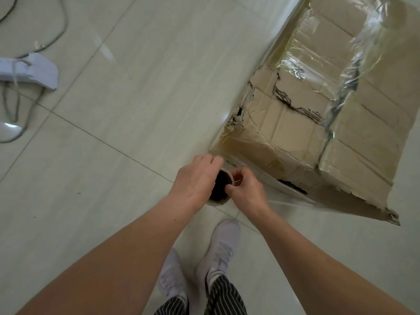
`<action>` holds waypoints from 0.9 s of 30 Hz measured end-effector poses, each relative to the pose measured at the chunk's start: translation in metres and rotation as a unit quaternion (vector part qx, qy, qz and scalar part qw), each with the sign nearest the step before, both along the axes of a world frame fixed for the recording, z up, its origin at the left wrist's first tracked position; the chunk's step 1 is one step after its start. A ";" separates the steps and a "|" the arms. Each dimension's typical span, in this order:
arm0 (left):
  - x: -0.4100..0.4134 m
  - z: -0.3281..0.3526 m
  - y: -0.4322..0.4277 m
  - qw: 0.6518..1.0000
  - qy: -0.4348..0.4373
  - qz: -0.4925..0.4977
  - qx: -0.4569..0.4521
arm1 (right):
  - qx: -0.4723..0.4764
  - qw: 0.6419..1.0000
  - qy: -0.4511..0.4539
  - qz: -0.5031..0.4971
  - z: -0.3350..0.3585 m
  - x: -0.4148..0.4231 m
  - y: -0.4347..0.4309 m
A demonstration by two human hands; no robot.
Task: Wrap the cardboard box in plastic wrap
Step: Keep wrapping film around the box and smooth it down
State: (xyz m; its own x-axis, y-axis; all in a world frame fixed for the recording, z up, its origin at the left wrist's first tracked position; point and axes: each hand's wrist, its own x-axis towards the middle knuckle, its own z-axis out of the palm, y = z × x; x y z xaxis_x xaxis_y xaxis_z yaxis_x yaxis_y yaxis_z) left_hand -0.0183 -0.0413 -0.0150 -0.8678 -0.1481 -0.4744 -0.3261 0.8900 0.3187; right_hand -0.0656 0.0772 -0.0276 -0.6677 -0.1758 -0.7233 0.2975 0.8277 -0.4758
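Brown cardboard box, clear plastic wrap, white shoes, black-and-white striped trousers, pale floor tiles

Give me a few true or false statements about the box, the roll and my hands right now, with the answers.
1. The left hand and the right hand both hold the roll of plastic wrap. True.
2. The cardboard box stands on a table. False: it stands on the tiled floor.
3. The box is undamaged. False: its top and near corner are torn.
4. Clear film already covers part of the box. True.
5. The person is barefoot. False: they wear white shoes.
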 end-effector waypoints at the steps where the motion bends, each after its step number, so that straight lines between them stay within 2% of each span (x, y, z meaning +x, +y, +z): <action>1: -0.003 0.002 -0.001 1.000 -0.006 -0.010 -0.011 | -0.003 1.000 -0.006 0.000 0.000 -0.002 0.000; 8: -0.014 0.015 -0.001 0.995 -0.066 -0.044 -0.052 | 0.017 0.998 -0.060 0.007 0.004 -0.008 0.004; 14: -0.020 0.007 0.002 0.990 -0.060 -0.115 -0.057 | 0.030 0.997 -0.049 0.048 0.002 -0.011 0.002; 18: -0.027 0.005 -0.006 0.988 -0.079 -0.124 -0.056 | 0.031 0.995 -0.028 0.089 0.002 -0.012 -0.003; 23: -0.017 0.002 -0.024 0.993 -0.100 -0.059 -0.031 | 0.049 0.987 -0.010 0.152 0.007 -0.018 -0.031; 27: -0.015 0.000 -0.047 0.997 -0.080 0.014 -0.015 | 0.029 0.987 0.014 0.156 0.010 -0.024 -0.058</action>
